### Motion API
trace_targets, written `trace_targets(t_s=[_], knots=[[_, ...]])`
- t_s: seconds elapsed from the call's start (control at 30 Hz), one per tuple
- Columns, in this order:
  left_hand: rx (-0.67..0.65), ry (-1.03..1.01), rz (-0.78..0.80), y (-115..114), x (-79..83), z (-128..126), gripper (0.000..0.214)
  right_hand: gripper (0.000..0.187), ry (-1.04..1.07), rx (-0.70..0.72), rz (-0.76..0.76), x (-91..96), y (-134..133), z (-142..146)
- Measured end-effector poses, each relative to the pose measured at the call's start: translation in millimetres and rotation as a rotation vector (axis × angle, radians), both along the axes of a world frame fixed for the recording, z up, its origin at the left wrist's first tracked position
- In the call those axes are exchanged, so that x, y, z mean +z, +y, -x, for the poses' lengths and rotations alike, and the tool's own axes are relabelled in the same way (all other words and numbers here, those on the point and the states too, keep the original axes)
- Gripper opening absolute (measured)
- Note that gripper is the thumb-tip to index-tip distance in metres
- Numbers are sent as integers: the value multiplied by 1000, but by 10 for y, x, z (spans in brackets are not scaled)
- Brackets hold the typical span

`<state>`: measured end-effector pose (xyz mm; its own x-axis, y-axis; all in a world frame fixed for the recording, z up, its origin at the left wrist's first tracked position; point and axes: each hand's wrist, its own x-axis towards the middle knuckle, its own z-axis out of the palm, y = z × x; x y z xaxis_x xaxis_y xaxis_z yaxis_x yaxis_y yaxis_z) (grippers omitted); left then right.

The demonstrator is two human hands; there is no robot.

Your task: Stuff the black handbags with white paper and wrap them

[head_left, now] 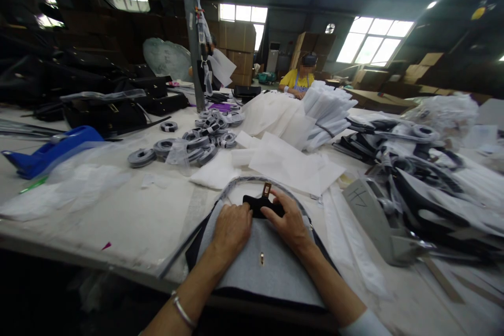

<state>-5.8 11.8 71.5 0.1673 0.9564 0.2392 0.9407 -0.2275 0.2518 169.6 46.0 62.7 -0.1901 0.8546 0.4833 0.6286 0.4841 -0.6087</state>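
Observation:
A handbag (252, 278), its front covered by a pale grey sheet with black edges showing, lies at the table's front edge. Its wrapped handle (236, 180) arches away behind my hands. Across the bag's top is a black strap tab (258, 206) with a gold clasp plate (266, 189) standing up from it. My left hand (233, 227) is closed at the tab's left end, fingers curled over it. With my right hand (290, 219) I pinch the tab's right part, thumb on the black piece and a finger by the clasp. A small gold turn lock (262, 258) shows through the sheet.
Wrapped strap coils (197, 143) and white foam sheets (295, 160) lie beyond the bag. A blue tape dispenser (59, 149) stands left, a grey one (380, 220) right. Black bags (106, 113) are piled back left. A metal post (193, 47) rises behind; a co-worker (297, 81) sits across.

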Motion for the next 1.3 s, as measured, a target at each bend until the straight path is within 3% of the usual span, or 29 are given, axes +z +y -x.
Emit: trace_targets(t_s=[0.13, 0.3, 0.43, 0.6, 0.77, 0.93, 1.0, 1.13, 1.3], knots=[[11, -106, -24, -16, -42, 56, 16, 18, -48, 122, -212, 67, -78, 12], [115, -274, -81, 8, -99, 137, 19, 25, 55, 349, -310, 168, -161, 30], [124, -358, -92, 12, -133, 149, 34, 35, 66, 541, -247, 197, -218, -15], [115, -423, -77, -3, -130, 145, 38, 48, -147, 747, 15, 337, -348, -184], [114, -484, -78, 22, -145, 166, 37, 39, -244, 694, 183, 422, -516, -285], [151, -552, -107, 74, -173, 210, 34, 46, -100, 580, 249, 255, -579, -285], [160, -572, -121, 81, -176, 217, 34, 40, -38, 539, 282, 205, -586, -283], [162, -594, -146, 74, -165, 202, 32, 14, 24, 570, 300, 185, -586, -257], [138, -605, -142, 48, -124, 181, 30, 11, 30, 641, 321, 186, -577, -211]])
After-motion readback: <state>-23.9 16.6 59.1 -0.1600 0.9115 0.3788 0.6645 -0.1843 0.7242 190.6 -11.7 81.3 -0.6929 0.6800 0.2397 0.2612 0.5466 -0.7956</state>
